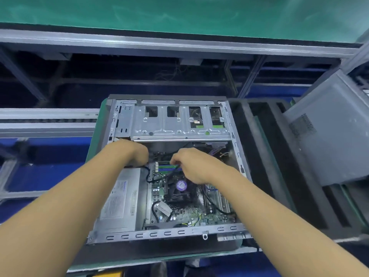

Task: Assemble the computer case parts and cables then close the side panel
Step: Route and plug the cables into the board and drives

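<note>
Computer case (169,233) lay on its side on the green-matted worktop (101,120), open face up.

Inside the case:
- Drive cage (179,124) sat at the far end.
- Power supply (119,200) sat at the near left.
- Motherboard (179,212) lay to the right of the power supply.
- Cooler fan (180,185) sat near the middle of the board, with the memory slots (163,167) just beyond it.

Both hands were inside the case, between the drive cage and the fan.

Left hand (135,152) reached in at the far end of the power supply. Its fingers were bent downward and mostly out of sight, so I could not tell whether it held anything.

Right hand (191,166) was over the memory slots, fingers curled. Thumb and forefinger pinched a black cable (173,171) that ran down toward the fan.

Side panel (329,132) was off the case, leaning tilted at the right and well apart from it. Black foam tray (259,156) lay between the panel and the case.
</note>
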`<move>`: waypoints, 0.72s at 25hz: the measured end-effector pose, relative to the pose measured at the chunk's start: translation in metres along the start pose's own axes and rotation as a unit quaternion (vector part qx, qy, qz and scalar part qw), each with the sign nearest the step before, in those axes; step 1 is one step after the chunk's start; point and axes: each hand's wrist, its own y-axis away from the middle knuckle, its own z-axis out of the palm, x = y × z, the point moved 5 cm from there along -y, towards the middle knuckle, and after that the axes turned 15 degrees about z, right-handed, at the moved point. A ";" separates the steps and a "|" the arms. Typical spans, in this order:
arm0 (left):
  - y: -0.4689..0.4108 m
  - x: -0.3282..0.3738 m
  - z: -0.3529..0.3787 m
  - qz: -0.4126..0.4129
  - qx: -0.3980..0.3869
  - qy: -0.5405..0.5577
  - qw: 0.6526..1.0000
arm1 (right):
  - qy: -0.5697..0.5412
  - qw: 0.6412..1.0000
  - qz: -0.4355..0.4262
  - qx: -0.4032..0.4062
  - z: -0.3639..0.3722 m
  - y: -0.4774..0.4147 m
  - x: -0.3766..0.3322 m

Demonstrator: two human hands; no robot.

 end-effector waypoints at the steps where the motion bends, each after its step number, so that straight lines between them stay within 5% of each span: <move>1: -0.003 0.001 0.001 0.007 -0.020 0.009 1.000 | 0.013 1.000 -0.013 0.000 0.004 -0.007 0.001; 4: -0.014 0.001 0.015 0.010 -0.070 0.049 0.996 | 0.024 0.998 -0.054 -0.011 0.015 -0.020 0.004; 13: -0.007 -0.008 0.024 -0.014 0.045 0.165 0.985 | -0.009 0.999 -0.032 0.025 0.031 -0.026 0.016; 18: 0.003 -0.020 0.017 -0.171 0.145 0.259 0.940 | -0.004 0.999 -0.026 0.020 0.030 -0.026 0.015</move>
